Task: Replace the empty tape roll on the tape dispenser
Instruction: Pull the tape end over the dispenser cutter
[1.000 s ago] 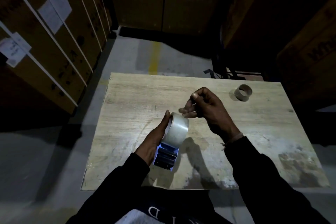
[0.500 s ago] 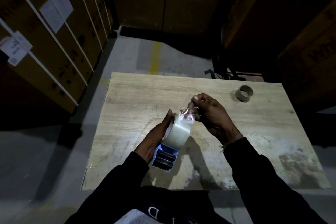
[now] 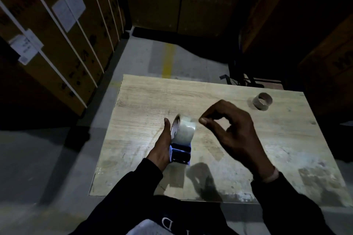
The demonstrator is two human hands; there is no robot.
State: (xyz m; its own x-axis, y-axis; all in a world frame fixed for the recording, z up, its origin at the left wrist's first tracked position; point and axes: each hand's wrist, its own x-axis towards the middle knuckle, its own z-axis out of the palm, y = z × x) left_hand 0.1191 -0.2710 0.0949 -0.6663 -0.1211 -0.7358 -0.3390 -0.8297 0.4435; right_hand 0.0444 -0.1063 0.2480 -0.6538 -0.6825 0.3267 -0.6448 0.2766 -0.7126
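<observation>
A full roll of clear tape sits mounted on a blue tape dispenser above the wooden table. My left hand grips the dispenser from its left side, thumb up along the roll's edge. My right hand hovers to the right of the roll, apart from it, with thumb and forefinger curled toward each other; I cannot tell whether a thin tape end is pinched there. The empty brown cardboard core lies on its side at the table's far right.
Tall cardboard boxes with white straps and paper labels line the left. More dark boxes stand behind and to the right. A dark metal frame sits beyond the table's far edge. Grey floor with a yellow line lies beyond.
My right hand was pinching at the top of the roll; it has now drawn away to the right and lifted. The dispenser tilted slightly in my left hand.
</observation>
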